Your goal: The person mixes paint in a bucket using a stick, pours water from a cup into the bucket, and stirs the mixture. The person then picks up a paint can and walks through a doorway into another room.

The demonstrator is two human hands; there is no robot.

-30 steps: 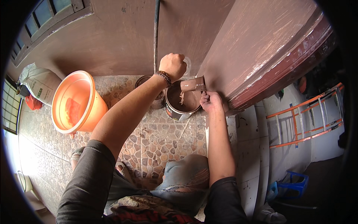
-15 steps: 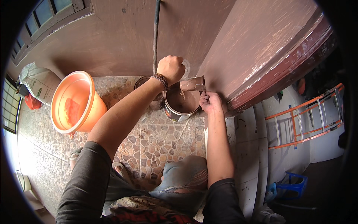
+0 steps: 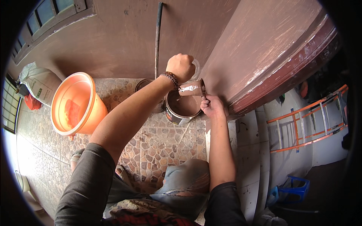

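Observation:
My right hand (image 3: 213, 105) grips a small brown-coated cup (image 3: 191, 89) by its lower end. The cup lies tilted on its side over a paint bucket (image 3: 180, 119), with pale glossy streaks along it. Brown paint (image 3: 184, 105) fills part of the bucket. Above and behind the cup, my left hand (image 3: 181, 67) is closed in a fist; what it holds, if anything, is hidden. Beside its knuckles shows a pale translucent curved rim (image 3: 195, 70). A beaded bracelet (image 3: 170, 80) circles my left wrist.
An orange tub (image 3: 90, 109) stands at left, before a white sack (image 3: 39, 84). Behind my left forearm sits another brown container (image 3: 143, 83). A pole (image 3: 158, 41) leans on the brown wall. At right are a step (image 3: 247, 150), an orange ladder (image 3: 301, 120) and a blue stool (image 3: 296, 190).
My left hand has moved slightly right and away from me. The cup has turned, showing more of its glossy streaked side, while my right hand has barely moved.

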